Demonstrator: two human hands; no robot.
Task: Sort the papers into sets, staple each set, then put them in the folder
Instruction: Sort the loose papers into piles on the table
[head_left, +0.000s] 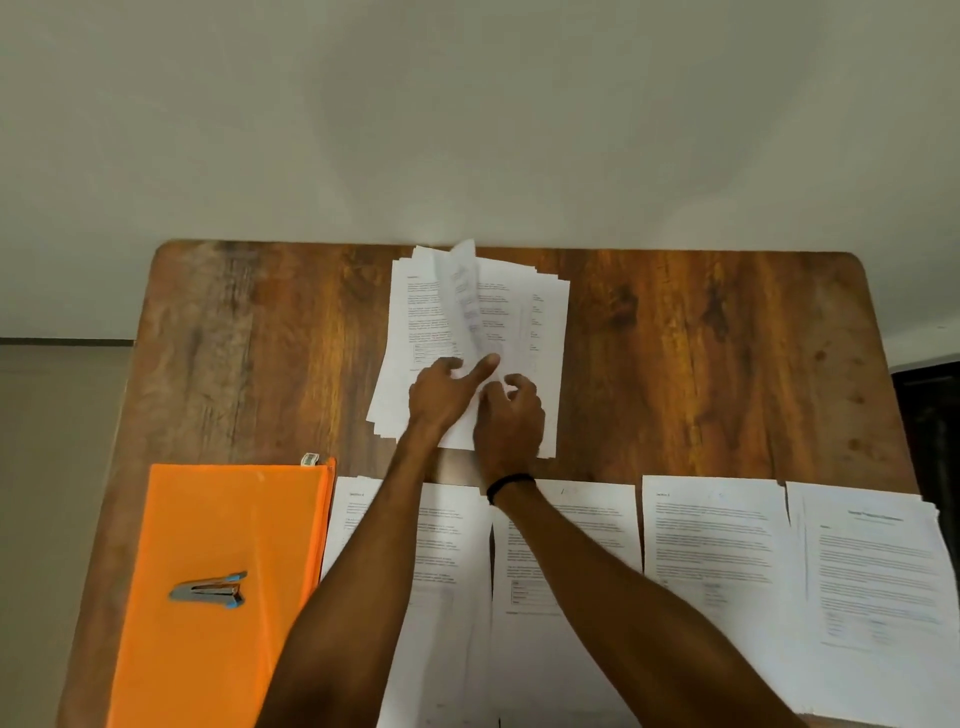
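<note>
At the upper middle of the frame my right hand (511, 415) pinches the near edge of a light, floppy sheet (465, 291) curling off the slippery pile (415, 322), which my left hand (444, 392) pins flat-fingered.

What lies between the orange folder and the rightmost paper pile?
Head view: three more paper piles side by side, both forearms crossing over them.
</note>
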